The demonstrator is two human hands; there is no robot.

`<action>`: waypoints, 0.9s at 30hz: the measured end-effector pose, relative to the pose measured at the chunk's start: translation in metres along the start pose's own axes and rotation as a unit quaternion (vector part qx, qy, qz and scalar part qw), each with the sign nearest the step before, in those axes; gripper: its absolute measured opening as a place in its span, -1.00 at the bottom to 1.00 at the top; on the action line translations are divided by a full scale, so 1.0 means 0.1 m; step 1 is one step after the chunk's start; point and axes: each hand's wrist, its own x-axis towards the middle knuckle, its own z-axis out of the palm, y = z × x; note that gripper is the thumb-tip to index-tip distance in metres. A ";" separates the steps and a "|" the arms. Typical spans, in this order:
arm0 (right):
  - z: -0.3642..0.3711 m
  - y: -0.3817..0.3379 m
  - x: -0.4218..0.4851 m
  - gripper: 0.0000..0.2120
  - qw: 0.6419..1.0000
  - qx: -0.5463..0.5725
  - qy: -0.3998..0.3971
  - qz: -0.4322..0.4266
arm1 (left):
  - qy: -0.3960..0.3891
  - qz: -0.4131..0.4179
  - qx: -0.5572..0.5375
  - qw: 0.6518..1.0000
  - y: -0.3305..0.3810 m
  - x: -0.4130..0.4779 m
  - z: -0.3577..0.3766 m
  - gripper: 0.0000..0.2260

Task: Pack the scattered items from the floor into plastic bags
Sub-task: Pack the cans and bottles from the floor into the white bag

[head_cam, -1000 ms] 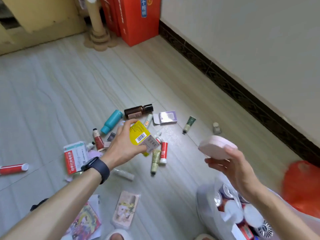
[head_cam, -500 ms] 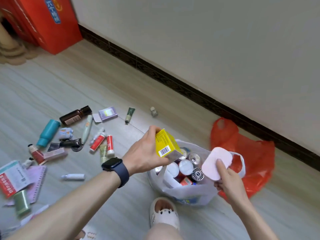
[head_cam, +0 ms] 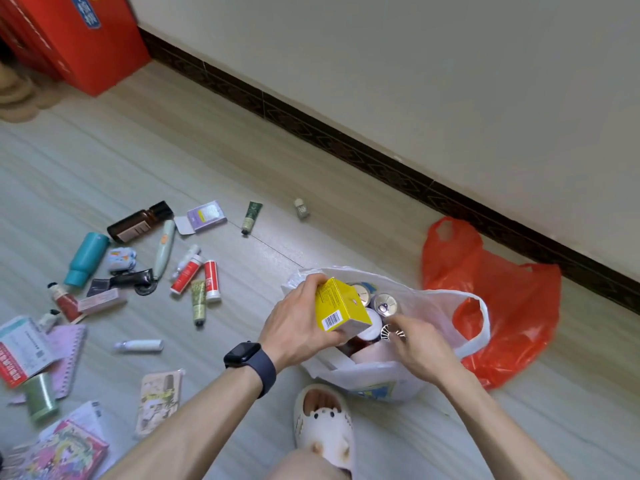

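My left hand (head_cam: 294,327) grips a yellow box (head_cam: 341,303) with a barcode, held just over the open mouth of a white plastic bag (head_cam: 478,327) on the floor. Inside the bag are shiny can tops (head_cam: 384,303) and other round lids. My right hand (head_cam: 419,348) reaches into the bag from the right and holds a pink round case (head_cam: 372,351) low inside it, mostly hidden by the box and my fingers. To the left, scattered items lie on the floor: a brown bottle (head_cam: 138,221), a teal bottle (head_cam: 86,258), red tubes (head_cam: 210,278) and a green tube (head_cam: 252,216).
An empty red plastic bag (head_cam: 502,306) lies right of the white one, by the dark baseboard (head_cam: 346,147). A red carton (head_cam: 76,39) stands at the far left. My foot in a white slipper (head_cam: 323,424) is just in front of the bag. Booklets and packets (head_cam: 24,348) lie at the left edge.
My view swung right from the scattered items to the bag. My left hand carried the yellow box over the bag's mouth. My right hand lowered the pink case from the rim down into the bag.
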 end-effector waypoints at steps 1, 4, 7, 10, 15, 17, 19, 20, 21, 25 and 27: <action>-0.02 -0.04 -0.01 -0.83 0.993 0.106 0.043 0.027 | -0.008 0.001 -0.001 1.000 -0.01 0.01 0.00 -0.23; -0.16 -0.23 -0.08 -0.68 0.877 0.468 -0.021 0.109 | -0.038 0.014 -0.024 0.999 0.00 0.03 0.03 -0.24; -0.24 -0.34 -0.17 -0.63 0.830 0.537 -0.127 0.079 | -0.063 0.034 -0.031 0.997 0.04 0.01 0.10 -0.23; -0.22 -0.29 -0.18 -0.52 0.846 0.521 -0.090 0.073 | -0.059 0.046 0.015 0.997 0.04 -0.01 0.14 -0.22; -0.12 -0.18 -0.23 -0.51 0.745 0.631 -0.192 0.094 | -0.053 0.051 -0.009 0.997 0.06 -0.09 0.20 -0.23; -0.07 -0.21 -0.25 -0.51 0.761 0.620 -0.161 0.097 | -0.053 0.059 0.019 0.997 0.04 -0.12 0.25 -0.18; -0.09 -0.19 -0.25 -0.43 0.805 0.577 -0.075 0.115 | -0.053 0.083 0.150 0.984 -0.05 -0.12 0.26 -0.12; -0.11 -0.14 -0.25 -0.39 0.832 0.539 -0.025 0.127 | -0.058 0.096 0.228 0.967 -0.11 -0.13 0.26 -0.12; -0.14 -0.09 -0.24 -0.39 0.860 0.491 0.024 0.137 | -0.066 0.114 0.288 0.948 -0.17 -0.14 0.26 -0.16; -0.29 0.16 -0.19 -0.48 0.948 0.259 0.117 0.140 | -0.131 0.197 0.374 0.897 -0.23 -0.16 0.33 -0.35; -0.34 0.21 -0.17 -0.43 0.976 0.146 0.110 0.119 | -0.150 0.215 0.383 0.886 -0.17 -0.18 0.42 -0.46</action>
